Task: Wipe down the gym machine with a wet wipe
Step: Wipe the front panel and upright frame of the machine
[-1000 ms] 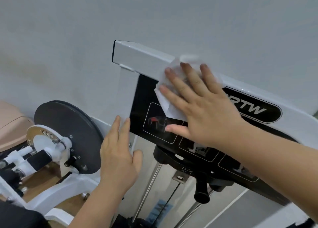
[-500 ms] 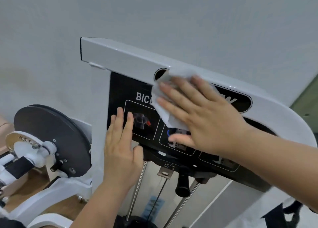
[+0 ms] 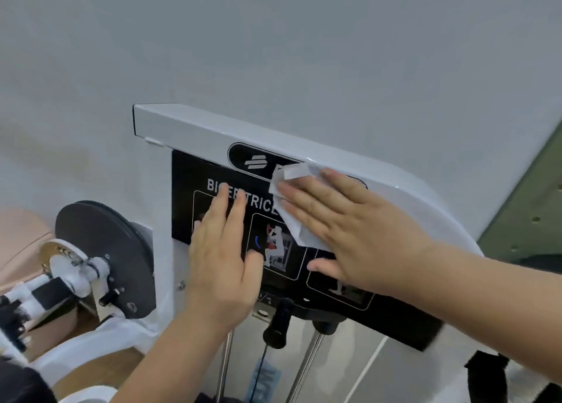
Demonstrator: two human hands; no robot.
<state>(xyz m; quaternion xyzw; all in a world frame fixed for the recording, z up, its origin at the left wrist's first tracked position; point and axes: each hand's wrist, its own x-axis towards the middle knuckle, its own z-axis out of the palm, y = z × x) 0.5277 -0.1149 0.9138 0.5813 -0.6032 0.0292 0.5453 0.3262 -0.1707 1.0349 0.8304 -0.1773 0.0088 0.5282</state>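
Note:
The gym machine [image 3: 188, 128] has a white curved top frame and a black instruction panel [image 3: 185, 177] with exercise pictures and white lettering. My right hand [image 3: 349, 226] lies flat with straight fingers and presses a white wet wipe [image 3: 292, 195] against the panel, just under the frame's black logo oval [image 3: 249, 159]. Most of the wipe is hidden beneath the palm. My left hand [image 3: 222, 250] rests flat on the left part of the panel, fingers straight, holding nothing.
A black round disc [image 3: 103, 250] with a white and black lever assembly [image 3: 67, 281] sits at the left. Below the panel hang a black knob [image 3: 278, 326] and two steel guide rods [image 3: 226, 369]. A pale wall stands behind; a green perforated panel [image 3: 529, 220] is at the right.
My right hand slid the wipe rightward along the panel and frame, uncovering the logo oval. My left hand moved up from the white post onto the black panel.

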